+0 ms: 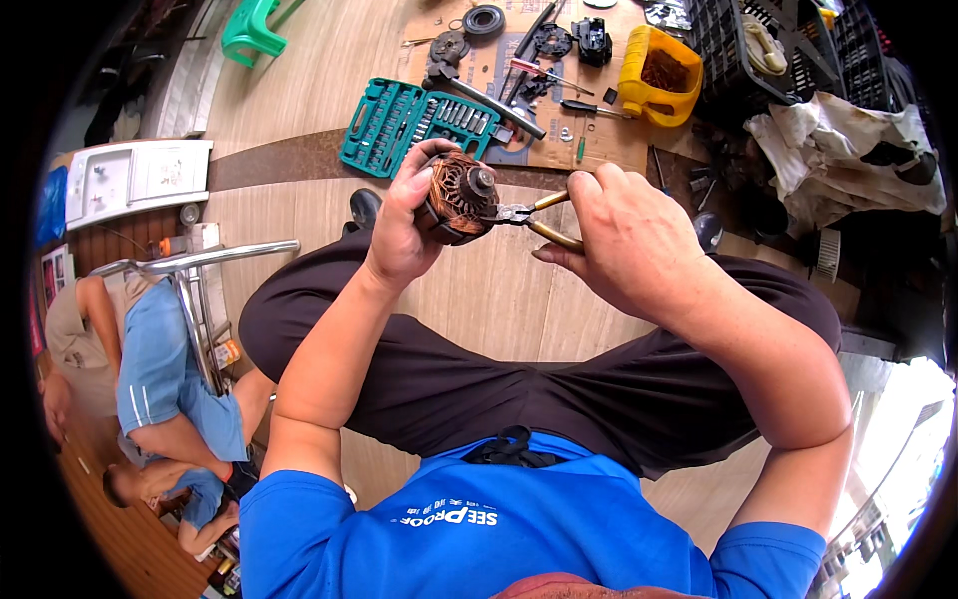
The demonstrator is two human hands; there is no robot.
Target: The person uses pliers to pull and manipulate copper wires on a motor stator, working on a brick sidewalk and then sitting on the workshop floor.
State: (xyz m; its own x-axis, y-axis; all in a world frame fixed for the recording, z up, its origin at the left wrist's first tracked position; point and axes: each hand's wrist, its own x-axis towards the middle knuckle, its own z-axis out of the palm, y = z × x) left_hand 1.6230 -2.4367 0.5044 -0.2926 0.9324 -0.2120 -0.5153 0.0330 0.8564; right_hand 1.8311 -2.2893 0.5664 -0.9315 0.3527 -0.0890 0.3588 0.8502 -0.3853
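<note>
My left hand [399, 220] is wrapped round a motor armature [459, 198] with copper windings and a dark shaft end facing up. I hold it over the gap between my knees. From the other side, my right hand [634, 235] grips a pair of pliers [556, 237] with brass-coloured handles spread apart. The pliers' jaws reach the right edge of the armature, where a pale, shiny bit shows. Whether the jaws pinch that bit, I cannot tell.
A teal socket set case [372, 130] lies unfolded beyond my hands. Cardboard [624, 150] behind it carries screwdrivers, a hammer-like tool and dark parts. A yellow cut-open jug [639, 90] and black crates [714, 50] stand right. A seated person [160, 349] is at left.
</note>
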